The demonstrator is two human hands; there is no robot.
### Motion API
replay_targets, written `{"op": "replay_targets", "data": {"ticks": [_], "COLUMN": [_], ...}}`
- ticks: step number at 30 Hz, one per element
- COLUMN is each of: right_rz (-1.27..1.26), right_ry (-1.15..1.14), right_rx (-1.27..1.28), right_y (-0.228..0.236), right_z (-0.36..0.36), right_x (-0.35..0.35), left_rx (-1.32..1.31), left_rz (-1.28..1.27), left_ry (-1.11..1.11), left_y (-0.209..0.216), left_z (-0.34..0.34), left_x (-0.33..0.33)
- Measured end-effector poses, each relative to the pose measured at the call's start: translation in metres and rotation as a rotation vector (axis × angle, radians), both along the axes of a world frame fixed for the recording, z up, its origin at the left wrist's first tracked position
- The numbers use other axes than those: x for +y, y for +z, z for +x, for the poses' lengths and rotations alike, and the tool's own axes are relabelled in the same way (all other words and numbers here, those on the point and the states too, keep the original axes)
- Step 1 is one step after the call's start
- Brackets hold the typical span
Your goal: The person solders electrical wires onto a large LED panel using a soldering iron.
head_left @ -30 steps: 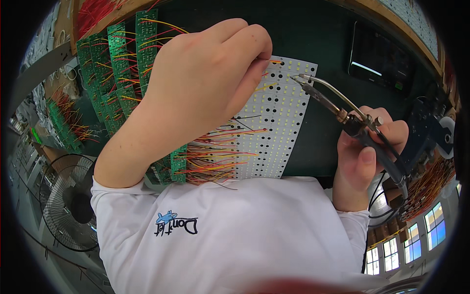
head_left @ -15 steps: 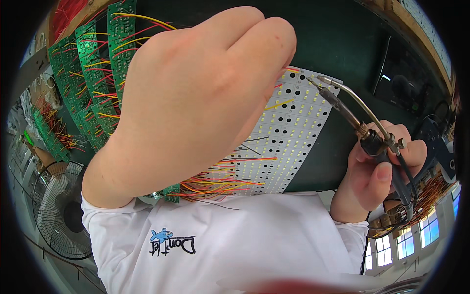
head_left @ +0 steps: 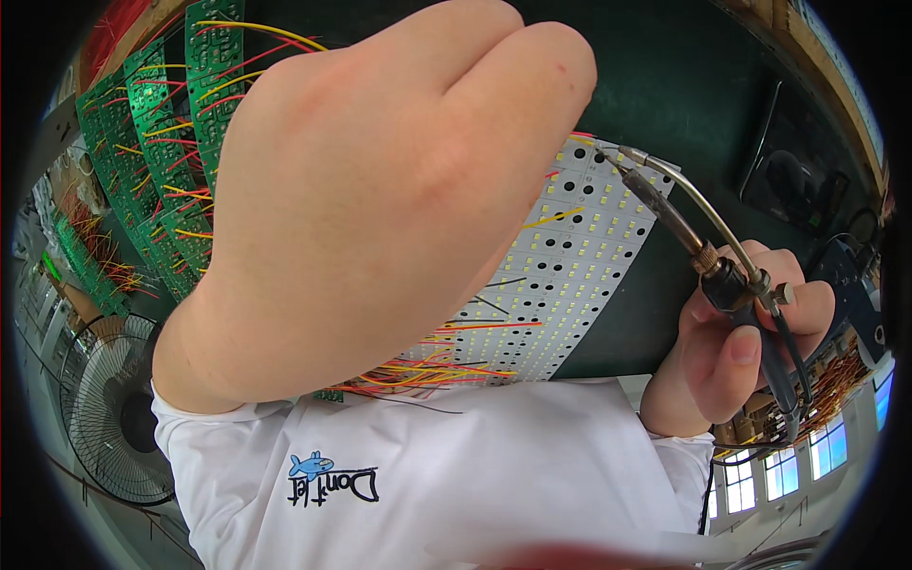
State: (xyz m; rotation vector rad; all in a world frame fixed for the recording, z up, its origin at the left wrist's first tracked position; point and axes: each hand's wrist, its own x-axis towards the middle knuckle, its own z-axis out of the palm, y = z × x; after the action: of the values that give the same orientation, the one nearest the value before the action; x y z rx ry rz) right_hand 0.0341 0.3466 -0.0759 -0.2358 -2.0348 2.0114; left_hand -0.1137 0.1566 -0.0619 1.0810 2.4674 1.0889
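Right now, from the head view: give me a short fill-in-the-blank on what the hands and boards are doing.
1. The right hand grips a soldering ____ by its dark handle.
2. The iron's tip meets the top edge of the ____ LED panel, which is dotted with small squares and holes.
3. The left hand is raised close to the camera and hides much of that ____.
4. Behind the left hand lie ____ circuit boards with red and yellow wires.

Missing words: iron; white; panel; green
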Motion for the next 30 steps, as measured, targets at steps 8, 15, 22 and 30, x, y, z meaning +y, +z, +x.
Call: {"op": "replay_targets", "data": {"ticks": [8, 15, 22, 30], "right_rz": [-0.017, -0.07, -0.033, -0.038], "right_ry": [0.002, -0.007, -0.044, 0.016], "right_rx": [-0.003, 0.027, 0.048, 0.071], "right_y": [-0.001, -0.003, -0.004, -0.005], "right_z": [0.0, 0.001, 0.002, 0.004], "right_x": [0.001, 0.001, 0.005, 0.01], "left_rx": [-0.04, 0.061, 0.062, 0.048], "left_rz": [0.068, 0.0, -0.001, -0.019], "left_ry": [0.119, -0.111, -0.146, -0.171], "left_y": [-0.003, -0.009, -0.008, -0.004], "left_z": [0.007, -0.003, -0.005, -0.004], "left_x": [0.003, -0.008, -0.006, -0.006]}}
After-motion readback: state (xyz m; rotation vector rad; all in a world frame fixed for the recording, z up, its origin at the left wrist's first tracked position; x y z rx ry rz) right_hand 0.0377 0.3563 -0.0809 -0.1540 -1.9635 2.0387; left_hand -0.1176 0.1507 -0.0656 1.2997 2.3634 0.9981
